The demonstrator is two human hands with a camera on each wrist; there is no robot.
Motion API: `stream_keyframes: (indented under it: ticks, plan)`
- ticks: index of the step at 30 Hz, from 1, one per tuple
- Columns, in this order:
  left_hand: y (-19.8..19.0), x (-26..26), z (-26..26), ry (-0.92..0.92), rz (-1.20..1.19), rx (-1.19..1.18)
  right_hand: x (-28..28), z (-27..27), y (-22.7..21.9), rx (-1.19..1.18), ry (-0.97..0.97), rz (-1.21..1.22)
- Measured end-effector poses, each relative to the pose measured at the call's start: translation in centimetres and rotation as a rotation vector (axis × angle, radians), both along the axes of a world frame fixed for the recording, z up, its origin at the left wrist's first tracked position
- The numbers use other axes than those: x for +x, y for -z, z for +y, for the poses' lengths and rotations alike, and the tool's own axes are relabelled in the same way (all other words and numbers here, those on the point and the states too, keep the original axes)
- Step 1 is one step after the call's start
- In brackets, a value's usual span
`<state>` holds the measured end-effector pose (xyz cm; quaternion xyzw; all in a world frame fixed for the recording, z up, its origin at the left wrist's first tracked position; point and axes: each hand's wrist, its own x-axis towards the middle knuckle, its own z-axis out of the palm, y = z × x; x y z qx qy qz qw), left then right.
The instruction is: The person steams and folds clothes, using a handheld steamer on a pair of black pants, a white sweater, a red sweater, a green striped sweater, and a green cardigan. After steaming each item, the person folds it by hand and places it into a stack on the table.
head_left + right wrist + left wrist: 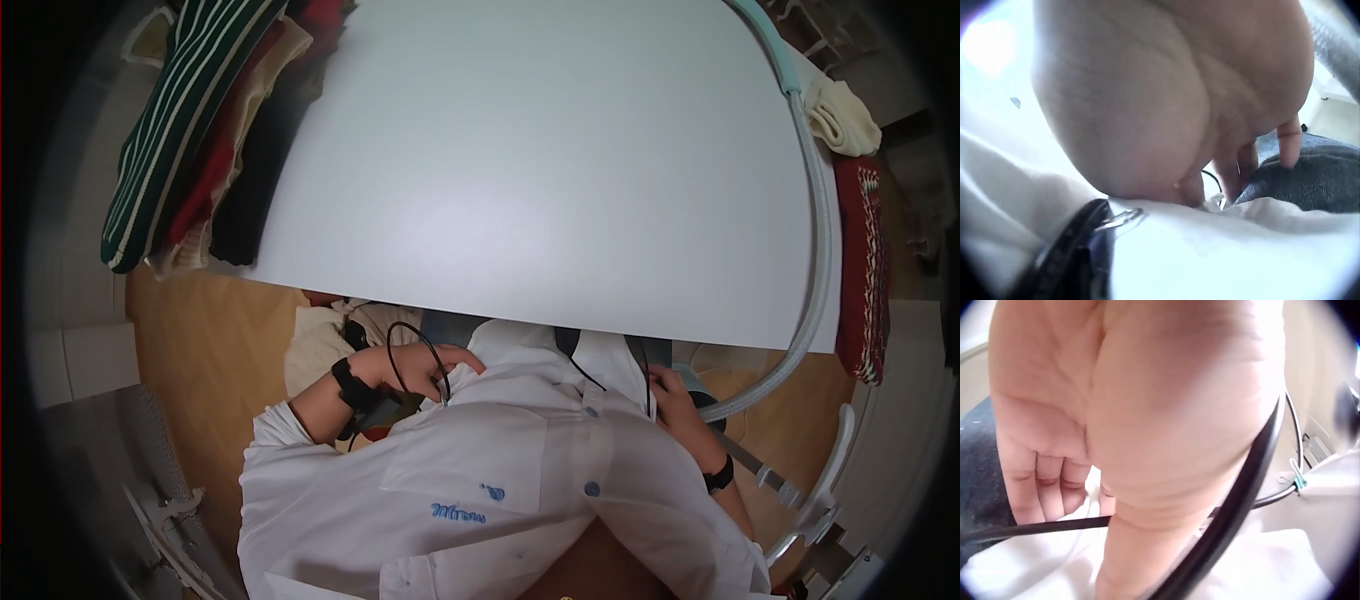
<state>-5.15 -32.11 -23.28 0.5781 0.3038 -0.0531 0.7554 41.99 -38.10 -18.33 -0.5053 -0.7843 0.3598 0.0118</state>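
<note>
My left hand (425,368) rests low against the front of a white shirt (470,440), its fingers relaxed. In the left wrist view the fingers (1022,487) bend loosely downward near the white cloth, and a black cable (1235,506) loops past the thumb. Over the right side of the lap, my right hand (685,415) touches the shirt's hem. Its thumb lies on the white cloth (1222,244) in the right wrist view, with a gap between thumb and fingers. Dark jeans (1310,178) show under those fingers.
A white table (560,200) stands in front of the body. Folded clothes, one a green striped garment (190,130), lie along its left edge. At the right edge are a cream cloth (843,118), a red knitted piece (862,270) and a curved grey hose (822,220).
</note>
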Motion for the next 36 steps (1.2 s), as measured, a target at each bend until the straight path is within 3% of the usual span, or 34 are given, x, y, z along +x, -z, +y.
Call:
stream_keyframes:
  ticks: [1, 3, 4, 5, 7, 9, 11, 13, 21, 30, 32, 36]
  plan:
    - [0.4, -0.8, -0.3, -0.011, -0.001, -0.002, -0.6, 0.0, -0.7, -0.056, 0.172, -0.061]
    - [0.5, -2.3, -0.7, -0.063, -0.063, -0.091, -1.4, -0.2, -1.7, 0.056, 0.212, -0.143]
    - [1.0, -3.7, -1.7, -0.230, -0.122, -0.392, -1.5, -0.4, -1.7, -0.117, 0.302, -0.235]
    - [2.6, -5.5, -3.1, -0.242, -0.124, -0.399, -1.4, -0.6, -1.7, -0.293, 0.389, -0.329]
    - [7.3, -9.0, -6.5, -0.600, 0.008, -0.912, -0.5, -1.1, -0.9, -0.305, 0.321, -0.338]
    - [11.5, -9.7, -11.4, -0.580, 0.218, -0.760, 0.2, -1.0, -0.3, -0.316, 0.260, -0.344]
    - [8.9, -7.7, -12.4, -0.406, 0.460, -0.896, 0.5, -0.6, -0.2, -0.302, 0.178, -0.307]
    - [12.6, -8.0, -15.5, -0.408, 0.464, -0.922, 0.9, -0.5, 0.2, -0.285, 0.152, -0.303]
    - [12.2, -6.5, -13.9, -0.374, 0.399, -0.907, -0.4, 0.1, -1.5, -0.169, 0.135, -0.092]
    - [11.9, -6.3, -13.0, -0.360, 0.405, -0.873, 0.1, -0.7, -1.0, -0.134, 0.191, -0.139]
    - [11.9, -6.4, -13.1, -0.354, 0.404, -0.869, -0.2, -0.4, -1.3, -0.242, 0.147, -0.223]
    - [10.6, -6.8, -11.3, -0.323, 0.403, -0.804, -0.9, -0.9, -1.6, -0.321, 0.240, -0.303]
